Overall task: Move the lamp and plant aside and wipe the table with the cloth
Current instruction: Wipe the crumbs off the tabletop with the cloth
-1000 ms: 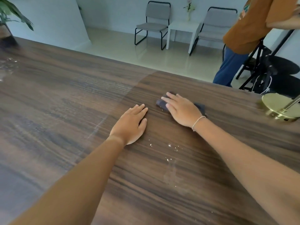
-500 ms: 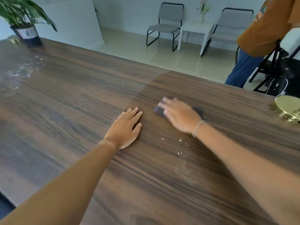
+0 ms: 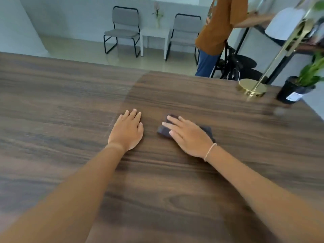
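Slid rightward, the cloth (image 3: 164, 131) lies pressed beneath the flat, open right hand (image 3: 188, 137).

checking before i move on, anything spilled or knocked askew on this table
Nothing stands out. The lamp and potted plant stand upright together at the table's far right corner, and the cloth lies flat under the right hand.

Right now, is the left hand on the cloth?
No, the left hand lies flat on the bare table, while the right hand presses the cloth.
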`<state>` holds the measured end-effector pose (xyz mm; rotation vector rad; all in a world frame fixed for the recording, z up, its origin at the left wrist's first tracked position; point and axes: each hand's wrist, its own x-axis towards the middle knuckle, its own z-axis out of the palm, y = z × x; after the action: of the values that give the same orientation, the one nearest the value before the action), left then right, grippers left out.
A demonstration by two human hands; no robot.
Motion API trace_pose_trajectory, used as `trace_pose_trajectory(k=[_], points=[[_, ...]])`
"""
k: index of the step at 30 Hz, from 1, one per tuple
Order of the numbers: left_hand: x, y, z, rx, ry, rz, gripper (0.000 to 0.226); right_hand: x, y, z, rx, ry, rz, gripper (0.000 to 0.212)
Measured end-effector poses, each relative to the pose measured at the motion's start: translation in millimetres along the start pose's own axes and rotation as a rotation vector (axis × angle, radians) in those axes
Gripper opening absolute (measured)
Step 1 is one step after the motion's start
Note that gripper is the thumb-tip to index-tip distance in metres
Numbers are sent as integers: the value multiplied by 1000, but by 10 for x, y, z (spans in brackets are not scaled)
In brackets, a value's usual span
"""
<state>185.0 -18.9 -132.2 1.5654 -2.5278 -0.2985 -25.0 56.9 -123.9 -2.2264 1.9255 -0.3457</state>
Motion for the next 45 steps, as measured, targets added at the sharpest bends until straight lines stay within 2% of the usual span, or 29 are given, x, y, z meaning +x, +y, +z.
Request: trace_pose_trajectory(k=[2,4,7,10,12,13,15,18,20,22,24,26,28,30,32,34,35,37,39,40,43,45], points=[[21,-22,-51,19,27,-15,54,-656,-315,65,12,-33,-129,52],[45,-129,-81,62,3,13,57,-1194,-212,-16,61,-28,-136,53],[-83,76,-76,104,-64,159,61,-1532,509,-316,-8,73,149,47],[-175,194,-39,130,-72,164,63,-1221,1259,-462,-102,153,621,46],[-241,244,-21,123,-74,150,63,-858,1232,-367,-126,188,699,47],[-267,268,-19,118,-78,145,63,-696,1021,-295,-113,179,643,47],[-299,303,-23,101,-83,139,62,-612,360,-93,-67,156,409,46],[-323,315,-29,87,-78,141,61,-1352,-516,95,-33,55,6,47],[-329,321,-32,87,-75,132,61,-1939,-476,13,-7,32,-59,48],[-349,358,-32,79,-83,127,61,-2286,42,-208,-33,97,136,51],[-391,419,-19,71,-81,134,60,-2447,717,-438,-63,187,490,46],[-424,498,14,68,-79,147,60,-2380,1098,-545,-96,207,823,49],[-442,587,54,67,-77,169,60,-2051,1019,-444,-112,223,912,49],[-449,667,68,59,-89,188,59,-1691,575,-220,-88,234,762,51],[-442,730,70,41,-97,201,59,-1594,-102,15,-90,213,460,56],[-426,758,53,30,-113,212,58,-1834,-633,112,-59,141,193,49],[-415,787,46,31,-125,224,58,-2024,-658,112,-44,122,122,45],[-404,856,35,34,-132,249,58,-2353,-350,-24,-63,123,109,42],[-391,989,49,20,-127,267,58,-2633,355,-247,-168,190,205,43],[-394,1026,54,14,-125,273,58,-2755,748,-375,-192,218,324,44],[-357,1180,119,7,-121,268,58,-3003,1785,-752,-130,187,846,47],[-309,1316,163,12,-120,248,58,-2852,2119,-869,-107,166,1020,48]])
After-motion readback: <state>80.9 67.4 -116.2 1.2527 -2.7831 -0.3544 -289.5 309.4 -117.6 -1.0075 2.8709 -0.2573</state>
